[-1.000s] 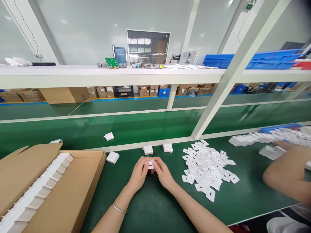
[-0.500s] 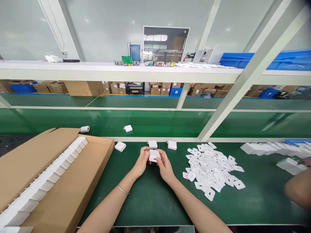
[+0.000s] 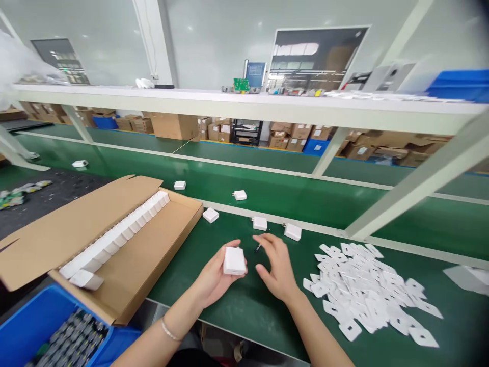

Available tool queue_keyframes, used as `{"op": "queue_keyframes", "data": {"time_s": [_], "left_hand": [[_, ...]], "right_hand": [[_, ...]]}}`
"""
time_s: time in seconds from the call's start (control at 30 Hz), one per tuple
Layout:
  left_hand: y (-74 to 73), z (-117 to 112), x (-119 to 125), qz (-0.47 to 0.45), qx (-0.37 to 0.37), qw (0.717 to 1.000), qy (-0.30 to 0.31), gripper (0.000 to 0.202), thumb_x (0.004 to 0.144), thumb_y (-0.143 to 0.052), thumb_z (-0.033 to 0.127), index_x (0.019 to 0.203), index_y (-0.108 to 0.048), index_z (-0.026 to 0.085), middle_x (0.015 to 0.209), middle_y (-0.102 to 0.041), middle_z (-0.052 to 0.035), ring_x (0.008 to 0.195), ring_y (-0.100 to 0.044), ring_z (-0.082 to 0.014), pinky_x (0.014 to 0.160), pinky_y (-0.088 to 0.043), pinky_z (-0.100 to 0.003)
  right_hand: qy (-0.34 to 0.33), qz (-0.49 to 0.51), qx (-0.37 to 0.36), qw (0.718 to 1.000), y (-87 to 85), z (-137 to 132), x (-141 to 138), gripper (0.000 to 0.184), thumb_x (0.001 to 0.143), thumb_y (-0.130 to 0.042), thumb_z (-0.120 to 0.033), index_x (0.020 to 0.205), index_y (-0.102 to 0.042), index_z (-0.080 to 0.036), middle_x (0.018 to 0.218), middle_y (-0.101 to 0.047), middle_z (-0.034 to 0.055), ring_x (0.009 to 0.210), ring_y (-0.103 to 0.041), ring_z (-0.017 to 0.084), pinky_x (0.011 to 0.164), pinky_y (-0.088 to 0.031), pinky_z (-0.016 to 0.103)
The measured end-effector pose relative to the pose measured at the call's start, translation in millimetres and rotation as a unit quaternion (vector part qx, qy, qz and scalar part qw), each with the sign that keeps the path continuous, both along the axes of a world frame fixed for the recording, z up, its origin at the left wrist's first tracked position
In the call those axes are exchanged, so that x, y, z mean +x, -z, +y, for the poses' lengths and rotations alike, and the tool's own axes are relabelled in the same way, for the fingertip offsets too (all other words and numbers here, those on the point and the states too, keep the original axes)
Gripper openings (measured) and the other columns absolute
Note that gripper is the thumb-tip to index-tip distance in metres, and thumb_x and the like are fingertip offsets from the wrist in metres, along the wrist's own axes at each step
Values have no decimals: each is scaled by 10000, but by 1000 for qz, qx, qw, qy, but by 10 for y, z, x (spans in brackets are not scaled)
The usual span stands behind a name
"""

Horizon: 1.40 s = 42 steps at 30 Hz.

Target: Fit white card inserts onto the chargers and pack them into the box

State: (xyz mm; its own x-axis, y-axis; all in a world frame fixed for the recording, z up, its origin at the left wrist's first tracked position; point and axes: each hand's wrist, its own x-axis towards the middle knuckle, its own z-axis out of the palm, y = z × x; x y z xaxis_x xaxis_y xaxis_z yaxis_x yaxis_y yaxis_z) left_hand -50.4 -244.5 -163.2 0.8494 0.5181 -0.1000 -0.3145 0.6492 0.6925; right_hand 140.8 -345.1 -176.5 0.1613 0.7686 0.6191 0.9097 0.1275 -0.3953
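Note:
In the head view a white power adapter (image 3: 234, 260) rests against the fingers of my left hand (image 3: 212, 278), which is closed around its side. My right hand (image 3: 280, 269) is just right of it, apart from the adapter, with thumb and fingers spread and nothing between them. Beneath its fingertips lies a small dark, thin object (image 3: 259, 246), too small to name. Beyond the hands, two white adapters with prongs, one nearer the middle (image 3: 260, 223) and another adapter (image 3: 292, 232), lie on the green bench (image 3: 255, 311). A further white adapter (image 3: 210, 215) sits near the carton's corner.
At left stands an open cardboard carton (image 3: 175, 250) with a row of white adapters along one side. A blue bin (image 3: 26, 318) of small parts is below it. Flat white pieces with cut-outs (image 3: 367, 285) are heaped at right. A slanted post (image 3: 412, 178) rises behind.
My right hand has let go of the adapter and opened to the right of it. My left hand keeps the adapter, now turned. The view has swung left, bringing in the blue bin.

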Motion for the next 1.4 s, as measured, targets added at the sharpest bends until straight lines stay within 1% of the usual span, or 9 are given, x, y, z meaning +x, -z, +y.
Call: {"op": "queue_keyframes", "data": {"time_s": [0.07,0.13,0.23,0.33,0.5,0.57,0.73,1.0,1.4], "left_hand": [[-73,83,-428,59,91,992,-71,585,964,-576,589,1420,-495,232,1080,-635,-110,957,-632,-217,868,-504,-364],[-193,274,-867,156,240,943,-170,629,910,-653,582,1422,-477,263,1091,-615,-85,930,-618,-205,835,-516,-341],[-354,693,-1469,364,431,777,-278,597,922,-608,558,1405,-475,232,1108,-588,-79,950,-608,-216,886,-521,-372],[-378,1083,-1935,528,539,583,-301,493,921,-521,573,1202,-606,177,1164,-548,-116,1033,-588,-258,935,-515,-407],[-260,1329,-2378,726,595,304,-166,496,933,-455,501,1177,-680,133,1089,-531,-184,1111,-532,-397,981,-452,-517],[-242,1322,-2472,767,581,246,-118,500,942,-439,492,1163,-710,134,1095,-536,-210,1114,-512,-441,944,-452,-516],[-269,1348,-2645,780,570,248,-72,507,916,-494,538,1239,-711,212,1159,-534,-208,1110,-523,-437,949,-449,-484],[-257,1569,-2851,776,575,259,-14,478,901,-546,524,1260,-697,248,1256,-536,-181,1166,-514,-416,1024,-411,-495],[-399,1693,-2823,771,550,315,58,478,891,-555,438,1290,-657,195,1208,-505,-184,1169,-512,-362,1015,-426,-469]], "right_hand": [[107,-20,-7,994,-62,-47,99,424,1009,-422,-478,1284,-571,-191,1204,-591,143,1139,-546,305,982,-420,475],[244,-33,-83,966,-83,-126,296,370,1010,-410,-479,1053,-610,-171,1056,-625,158,1042,-576,319,916,-439,465],[345,47,-304,887,4,-287,719,438,985,-362,-567,923,-577,-190,988,-631,168,827,-628,308,655,-449,419],[313,141,-466,815,180,-422,1077,445,961,-390,-602,835,-528,-198,784,-648,116,618,-619,261,598,-426,395],[274,152,-480,819,289,-382,1085,407,945,-414,-595,830,-486,-211,719,-659,90,604,-630,261,585,-391,364],[248,139,-481,829,247,-293,952,376,958,-395,-571,853,-467,-217,710,-646,66,612,-618,244,584,-379,347],[140,132,-439,878,158,-191,772,359,962,-389,-566,934,-511,-230,766,-637,38,669,-605,209,599,-378,323],[251,183,-498,810,165,-445,1049,394,939,-442,-589,828,-485,-213,721,-658,72,636,-626,240,580,-383,338],[164,225,-374,885,81,-361,1026,401,932,-466,-589,1037,-592,-223,879,-669,59,739,-617,199,623,-431,300]]}}
